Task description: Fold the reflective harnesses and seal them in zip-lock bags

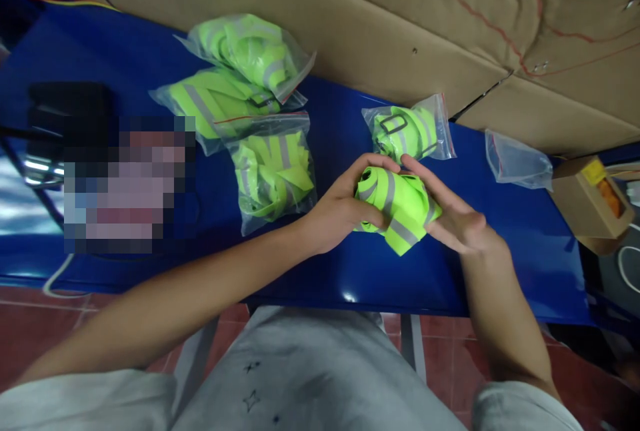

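Note:
Between my two hands is a bundled neon-yellow reflective strap (395, 201) with grey stripes, rolled up and held just above the blue table. My left hand (343, 207) grips it from the left, the thumb across its front. From the right, the fingers of my right hand (453, 214) press against its side. Just behind it lies a clear zip bag (443, 127) holding a similar strap with a dark buckle. An unfilled clear zip bag (517, 161) rests farther right.
Several bagged neon straps (275, 174) lie at the left of the blue table (340, 284). A cardboard box (590, 201) stands at the right end. Tan padded panels (350, 24) line the back edge. A black object (70, 111) and a blurred-out patch are far left.

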Tool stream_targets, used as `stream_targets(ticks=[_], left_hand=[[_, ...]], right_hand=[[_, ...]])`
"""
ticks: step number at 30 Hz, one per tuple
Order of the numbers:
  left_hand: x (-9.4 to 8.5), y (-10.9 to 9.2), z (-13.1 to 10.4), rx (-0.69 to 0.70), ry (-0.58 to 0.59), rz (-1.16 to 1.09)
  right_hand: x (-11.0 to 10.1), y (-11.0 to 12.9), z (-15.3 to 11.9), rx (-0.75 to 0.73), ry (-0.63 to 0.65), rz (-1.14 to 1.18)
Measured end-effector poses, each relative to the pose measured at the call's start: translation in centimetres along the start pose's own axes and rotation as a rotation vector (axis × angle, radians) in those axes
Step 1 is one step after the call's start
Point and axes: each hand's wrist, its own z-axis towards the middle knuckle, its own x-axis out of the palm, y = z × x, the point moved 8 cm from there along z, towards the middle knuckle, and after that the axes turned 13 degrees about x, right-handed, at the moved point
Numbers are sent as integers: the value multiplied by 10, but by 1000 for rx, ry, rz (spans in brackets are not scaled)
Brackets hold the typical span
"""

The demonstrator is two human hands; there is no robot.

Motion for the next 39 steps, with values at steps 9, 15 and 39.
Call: stream_targets(ticks=[9, 15, 39], left_hand=[[-9, -11, -6, 223, -14, 230], [-14, -9, -2, 233, 59, 324], [-10, -1, -11, 10, -135, 245]], right_hand=[[16, 7, 0, -366, -363, -332], [10, 8, -6, -355, -419, -317], [-20, 38, -30, -470, -480, -678]])
